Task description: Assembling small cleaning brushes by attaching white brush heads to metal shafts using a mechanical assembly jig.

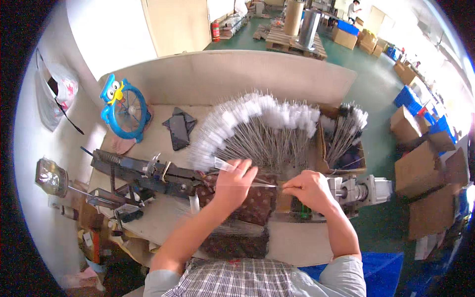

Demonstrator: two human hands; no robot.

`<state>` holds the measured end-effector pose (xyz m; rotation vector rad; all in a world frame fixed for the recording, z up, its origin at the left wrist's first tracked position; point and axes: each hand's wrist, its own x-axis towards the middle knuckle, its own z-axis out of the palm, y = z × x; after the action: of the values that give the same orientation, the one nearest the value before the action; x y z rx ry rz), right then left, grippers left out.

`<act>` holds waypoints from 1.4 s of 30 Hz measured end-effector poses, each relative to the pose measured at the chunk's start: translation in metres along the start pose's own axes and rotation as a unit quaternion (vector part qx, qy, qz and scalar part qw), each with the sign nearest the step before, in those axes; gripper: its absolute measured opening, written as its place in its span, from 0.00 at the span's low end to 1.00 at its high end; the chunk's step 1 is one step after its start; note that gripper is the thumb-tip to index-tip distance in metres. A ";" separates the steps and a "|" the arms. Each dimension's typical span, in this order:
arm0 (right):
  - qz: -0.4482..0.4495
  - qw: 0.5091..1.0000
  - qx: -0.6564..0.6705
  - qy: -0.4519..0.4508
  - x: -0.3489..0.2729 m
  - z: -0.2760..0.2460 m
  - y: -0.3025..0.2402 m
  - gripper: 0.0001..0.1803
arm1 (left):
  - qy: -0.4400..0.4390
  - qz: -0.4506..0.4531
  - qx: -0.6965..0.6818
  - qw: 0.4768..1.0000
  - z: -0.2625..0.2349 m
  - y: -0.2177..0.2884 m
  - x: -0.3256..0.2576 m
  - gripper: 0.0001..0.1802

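My left hand [233,187] is curled in the middle, its fingers slightly blurred, with a translucent strip [222,164] sticking out past the fingers. A thin pale wire [263,185] runs between my two hands. Its right end meets the pinched fingertips of my right hand [312,190], just left of a silvery machine part. Beyond both hands a wide fan of thin-stemmed brushes [262,131] lies with white bristle heads pointing away. Below my left hand a brown dotted cloth [252,210] covers part of the table, and loose thin wires [237,227] lie on it.
A dark metal machine [143,171] stands left; a motor-like unit [368,190] is at right. A cardboard box [341,166] holds more brushes. A phone [178,132] and a blue cartoon-shaped fan [126,109] are at back left. A low partition [227,76] edges the table.
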<state>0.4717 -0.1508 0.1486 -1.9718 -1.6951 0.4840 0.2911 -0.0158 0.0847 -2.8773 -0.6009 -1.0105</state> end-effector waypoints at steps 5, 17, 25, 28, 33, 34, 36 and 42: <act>-0.208 0.977 0.038 -0.013 0.043 0.036 -0.044 0.07 | -0.075 -0.139 -0.196 0.968 -0.041 0.029 -0.087 0.10; -0.212 0.974 0.021 0.080 0.087 0.122 -0.107 0.06 | 0.161 -0.453 -0.829 0.286 -0.078 -0.057 -0.153 0.27; -0.182 0.980 -0.059 0.049 0.091 0.119 -0.113 0.06 | -0.110 -0.532 -0.328 0.773 -0.047 -0.038 -0.129 0.29; -0.216 0.972 -0.071 0.058 0.092 0.118 -0.107 0.06 | -0.161 -0.517 -0.261 0.799 -0.066 -0.035 -0.111 0.26; -0.252 0.961 0.002 0.118 0.070 0.099 -0.105 0.06 | -0.023 -0.519 -0.508 0.687 -0.051 -0.022 -0.112 0.16; -0.260 0.952 0.010 0.160 0.062 0.092 -0.104 0.06 | 0.045 -0.516 -0.599 0.611 -0.046 -0.016 -0.110 0.13; -0.275 0.945 0.011 0.175 0.046 0.088 -0.094 0.06 | 0.093 -0.530 -0.651 0.535 -0.038 -0.004 -0.108 0.09; -0.218 0.973 0.040 0.070 0.034 0.148 -0.063 0.05 | 0.011 -0.527 -0.491 0.694 -0.033 -0.010 -0.116 0.08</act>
<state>0.3429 -0.0906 0.0661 -1.4772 -1.9102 0.2408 0.1853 -0.0518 0.0391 -3.0691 -2.6054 -1.9144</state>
